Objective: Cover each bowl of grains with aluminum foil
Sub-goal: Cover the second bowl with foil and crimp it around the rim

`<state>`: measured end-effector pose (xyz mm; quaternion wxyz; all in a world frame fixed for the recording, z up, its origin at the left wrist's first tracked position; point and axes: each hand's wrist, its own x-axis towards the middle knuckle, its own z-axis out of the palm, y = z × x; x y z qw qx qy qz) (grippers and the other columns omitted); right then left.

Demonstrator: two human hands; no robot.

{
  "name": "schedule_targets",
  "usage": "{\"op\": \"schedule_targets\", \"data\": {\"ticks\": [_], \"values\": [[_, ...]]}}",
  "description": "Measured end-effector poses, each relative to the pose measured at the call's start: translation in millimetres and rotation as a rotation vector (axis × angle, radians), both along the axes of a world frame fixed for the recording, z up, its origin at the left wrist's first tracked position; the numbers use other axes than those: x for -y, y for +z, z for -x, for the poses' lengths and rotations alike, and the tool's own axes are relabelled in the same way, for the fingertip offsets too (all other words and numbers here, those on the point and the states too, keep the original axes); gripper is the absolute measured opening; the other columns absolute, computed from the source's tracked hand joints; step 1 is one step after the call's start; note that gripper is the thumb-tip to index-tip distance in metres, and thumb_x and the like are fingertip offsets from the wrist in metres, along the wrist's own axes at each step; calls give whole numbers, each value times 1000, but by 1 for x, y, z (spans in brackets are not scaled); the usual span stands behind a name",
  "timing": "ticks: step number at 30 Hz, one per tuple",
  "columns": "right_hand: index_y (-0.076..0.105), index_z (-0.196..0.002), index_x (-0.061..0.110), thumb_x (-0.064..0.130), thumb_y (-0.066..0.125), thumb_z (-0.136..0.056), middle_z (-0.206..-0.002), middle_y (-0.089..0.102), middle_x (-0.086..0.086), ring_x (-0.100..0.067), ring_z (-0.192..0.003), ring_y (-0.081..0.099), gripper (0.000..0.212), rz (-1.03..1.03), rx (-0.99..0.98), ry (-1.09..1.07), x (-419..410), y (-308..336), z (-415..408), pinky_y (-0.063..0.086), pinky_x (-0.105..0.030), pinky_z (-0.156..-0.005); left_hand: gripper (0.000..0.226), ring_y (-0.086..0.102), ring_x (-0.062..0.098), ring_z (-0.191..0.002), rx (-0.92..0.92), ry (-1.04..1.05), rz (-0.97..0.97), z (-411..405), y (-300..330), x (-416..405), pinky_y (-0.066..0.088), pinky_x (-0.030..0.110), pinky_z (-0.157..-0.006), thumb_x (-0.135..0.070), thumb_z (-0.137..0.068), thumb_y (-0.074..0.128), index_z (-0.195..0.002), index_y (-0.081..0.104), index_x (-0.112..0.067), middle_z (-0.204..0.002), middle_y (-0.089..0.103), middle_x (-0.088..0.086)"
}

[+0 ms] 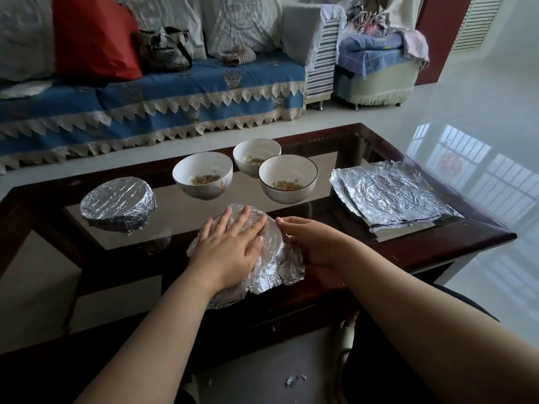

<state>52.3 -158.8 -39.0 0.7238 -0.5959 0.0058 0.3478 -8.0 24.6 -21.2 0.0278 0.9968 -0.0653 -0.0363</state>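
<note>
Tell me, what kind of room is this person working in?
Most likely a home living room. A sofa with a blue lace-trimmed cover and cushions stands behind a low glass-topped coffee table, and a padded armchair piled with cloth stands beside it on a glossy tiled floor.

Dark wood glass-top table (437, 252) – blue-covered sofa (163, 91) behind, red cushion (93, 36) – glossy pale floor (481, 118).

Home living room, covered sofa (151, 91), glass coffee table (437, 240)
</note>
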Motion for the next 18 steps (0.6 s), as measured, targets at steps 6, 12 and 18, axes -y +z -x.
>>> {"op": "schedule_targets", "data": {"ticks": [6, 12, 18], "values": [[64, -111, 14, 38, 50, -98, -108, 65, -11, -23, -94, 65, 31, -30, -88, 93, 2, -1, -9, 55, -36, -87, 50, -14, 17, -149, -4, -2, -2, 0, 0, -1, -6, 47, -120, -56, -100, 8, -147, -9, -54, -160, -14, -16], [69, -101, 14, 32, 54, -95, -102, 70, -10, -23, -91, 68, 24, -77, -73, 149, 6, 5, -8, 54, -41, -89, 51, -14, 18, -149, -6, -6, 4, 0, 1, 0, -7, 47, -120, -55, -101, 10, -148, -8, -53, -160, -15, -16], [64, -102, 15, 24, 58, -90, -93, 68, -8, -24, -82, 68, 16, -157, -93, 102, 1, -1, -8, 56, -39, -82, 53, -11, 21, -150, 2, -26, 6, 1, 6, 2, -5, 50, -120, -53, -101, 18, -147, -7, -57, -160, -16, -16]]}}
